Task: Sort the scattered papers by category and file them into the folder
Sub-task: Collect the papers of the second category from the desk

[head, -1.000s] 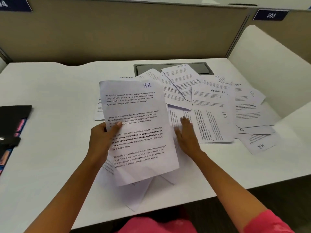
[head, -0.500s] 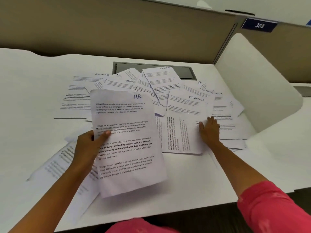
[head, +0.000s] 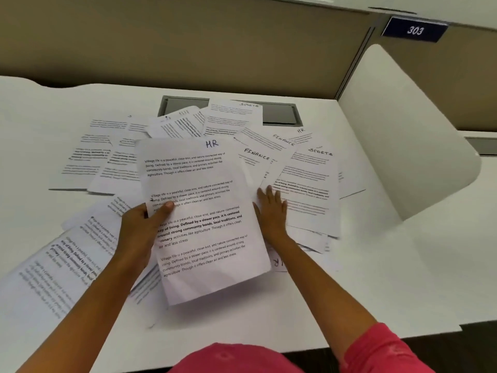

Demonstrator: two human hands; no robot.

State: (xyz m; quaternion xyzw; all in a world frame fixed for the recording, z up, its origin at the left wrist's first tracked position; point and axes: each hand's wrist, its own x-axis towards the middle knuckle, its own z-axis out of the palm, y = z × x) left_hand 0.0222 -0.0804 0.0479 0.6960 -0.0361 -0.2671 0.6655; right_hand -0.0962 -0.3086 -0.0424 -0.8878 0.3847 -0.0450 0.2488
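My left hand (head: 141,227) grips a sheet marked HR (head: 204,211) by its left edge and holds it lifted over the desk. My right hand (head: 271,211) lies flat with straight fingers on the spread of papers just right of that sheet, touching a page marked SPORTS (head: 312,189). Pages marked FINANCE (head: 255,160) and another SPORTS page (head: 234,117) lie fanned behind. More sheets lie at the left (head: 88,154) and near left (head: 59,270). The folder is out of view.
The white desk (head: 363,286) ends at a tan partition behind. A grey cable tray lid (head: 279,114) sits in the desk's back edge. A white curved divider (head: 408,135) stands at the right, with a 303 sign (head: 414,30) above.
My right hand has slid left, from the far right papers back beside the HR sheet, and a SPORTS page now lies on top there. The view has shifted slightly.
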